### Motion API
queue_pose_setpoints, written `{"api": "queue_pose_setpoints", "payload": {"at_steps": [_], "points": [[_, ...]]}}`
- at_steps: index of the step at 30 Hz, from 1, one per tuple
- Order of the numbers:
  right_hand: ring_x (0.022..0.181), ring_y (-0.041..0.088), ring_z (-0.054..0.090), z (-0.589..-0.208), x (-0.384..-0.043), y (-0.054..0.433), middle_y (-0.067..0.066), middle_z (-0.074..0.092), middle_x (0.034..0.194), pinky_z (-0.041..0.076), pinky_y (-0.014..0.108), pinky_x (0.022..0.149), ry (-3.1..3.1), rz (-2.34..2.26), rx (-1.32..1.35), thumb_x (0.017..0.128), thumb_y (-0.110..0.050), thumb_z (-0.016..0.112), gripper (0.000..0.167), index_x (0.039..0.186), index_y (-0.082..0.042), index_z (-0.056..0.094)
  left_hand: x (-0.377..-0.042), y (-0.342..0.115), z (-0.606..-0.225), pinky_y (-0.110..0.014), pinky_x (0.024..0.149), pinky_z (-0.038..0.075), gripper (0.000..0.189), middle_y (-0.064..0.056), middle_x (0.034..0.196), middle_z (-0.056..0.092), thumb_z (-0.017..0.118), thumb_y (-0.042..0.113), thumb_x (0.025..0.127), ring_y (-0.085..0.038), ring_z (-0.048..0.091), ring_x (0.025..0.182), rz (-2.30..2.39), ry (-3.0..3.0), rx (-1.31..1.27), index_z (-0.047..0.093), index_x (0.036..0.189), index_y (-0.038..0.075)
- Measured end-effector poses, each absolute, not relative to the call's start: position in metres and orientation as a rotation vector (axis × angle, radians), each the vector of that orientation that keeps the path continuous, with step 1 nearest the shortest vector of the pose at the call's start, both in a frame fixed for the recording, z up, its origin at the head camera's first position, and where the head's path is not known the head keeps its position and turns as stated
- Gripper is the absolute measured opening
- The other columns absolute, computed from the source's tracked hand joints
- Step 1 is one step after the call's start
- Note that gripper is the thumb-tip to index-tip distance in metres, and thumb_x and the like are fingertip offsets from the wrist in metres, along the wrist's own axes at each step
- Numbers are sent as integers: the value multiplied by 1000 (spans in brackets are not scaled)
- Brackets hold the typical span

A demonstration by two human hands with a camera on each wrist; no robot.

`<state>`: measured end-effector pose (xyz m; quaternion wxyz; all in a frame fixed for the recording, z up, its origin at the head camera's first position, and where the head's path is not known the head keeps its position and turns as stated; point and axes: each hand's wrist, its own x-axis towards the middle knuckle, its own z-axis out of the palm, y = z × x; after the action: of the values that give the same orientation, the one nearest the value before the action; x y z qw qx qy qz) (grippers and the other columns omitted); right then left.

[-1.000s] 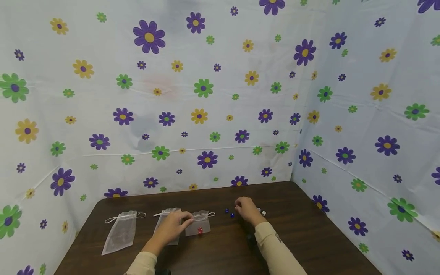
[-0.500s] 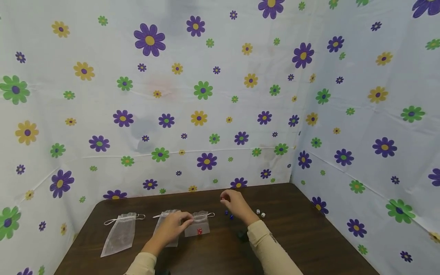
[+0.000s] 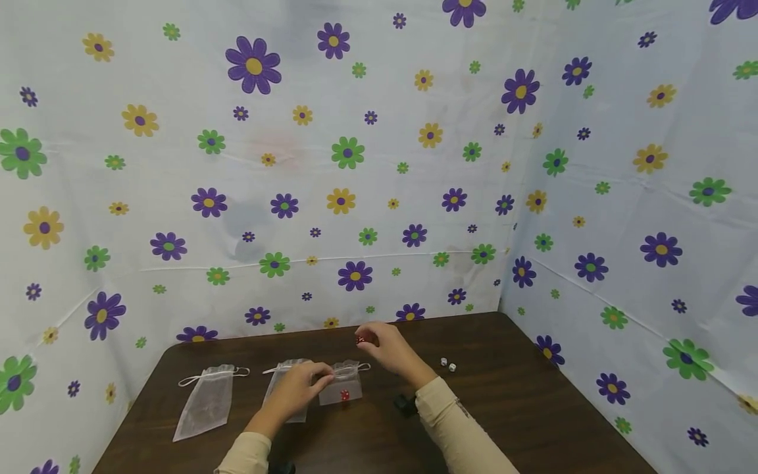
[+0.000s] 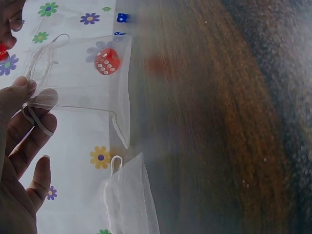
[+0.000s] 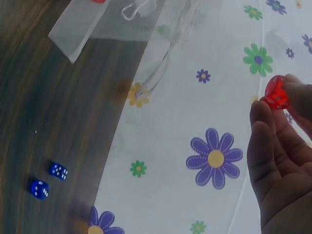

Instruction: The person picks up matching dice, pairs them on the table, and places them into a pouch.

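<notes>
My left hand [image 3: 296,392] pinches the gathered top of a sheer white drawstring bag [image 4: 78,83]. Inside that bag, near its bottom, lies a red die [image 4: 107,62] with white pips. My right hand [image 3: 387,350] holds another red die [image 5: 277,93] between thumb and fingertips, above and a little right of the bag's top. In the right wrist view, two blue dice [image 5: 48,179] lie on the table; my right hand and forearm hide them in the head view. Whether the bag's mouth is spread apart is hard to tell.
Two white dice [image 3: 448,365] sit on the dark wood table [image 3: 533,421], right of my right forearm. A flat sheer bag [image 3: 207,405] lies at the left. Another bag [image 3: 301,415] is partly covered by my left hand. Flower-printed sheets [image 3: 355,217] hang behind and at the right.
My right hand has moved left from near the white dice, over the blue dice, toward the bag, carrying the red die. My left hand has kept its place.
</notes>
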<state>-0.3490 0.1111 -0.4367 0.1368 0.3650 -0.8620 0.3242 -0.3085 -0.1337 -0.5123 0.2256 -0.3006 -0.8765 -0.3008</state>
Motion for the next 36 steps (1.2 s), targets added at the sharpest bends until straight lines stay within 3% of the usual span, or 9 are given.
{"api": "queue_pose_setpoints", "payload": {"at_steps": [6, 11, 19, 36], "points": [[86, 9, 62, -436, -343, 103, 2, 70, 97, 54, 26, 80, -2536, 963, 1086, 96, -10, 71, 18, 112, -1, 70, -309, -135, -511, -27, 63, 46, 4, 13, 84, 69, 74, 18, 94, -2, 52, 71, -848, -2442, -826, 74, 90, 18], [89, 8, 62, -436, -341, 98, 0, 69, 99, 54, 25, 82, -2562, 981, 1079, 97, -12, 70, 15, 111, -7, 72, -310, -135, -507, -29, 66, 49, 4, 11, 86, 70, 73, 19, 95, -2, 55, 75, -857, -2463, -835, 74, 91, 17], [88, 7, 62, -439, -341, 94, -1, 69, 99, 54, 24, 81, -2531, 993, 1104, 96, -12, 71, 14, 109, -6, 72, -310, -134, -508, -30, 66, 50, 4, 9, 87, 71, 73, 16, 94, -3, 57, 75, -842, -2443, -847, 75, 91, 14], [88, 7, 62, -441, -341, 88, 1, 69, 99, 54, 25, 82, -2505, 1010, 1076, 96, -10, 71, 16, 110, -3, 72, -310, -135, -508, -29, 65, 47, 4, 11, 85, 69, 73, 17, 95, -2, 53, 73, -854, -2466, -811, 74, 91, 16]]}}
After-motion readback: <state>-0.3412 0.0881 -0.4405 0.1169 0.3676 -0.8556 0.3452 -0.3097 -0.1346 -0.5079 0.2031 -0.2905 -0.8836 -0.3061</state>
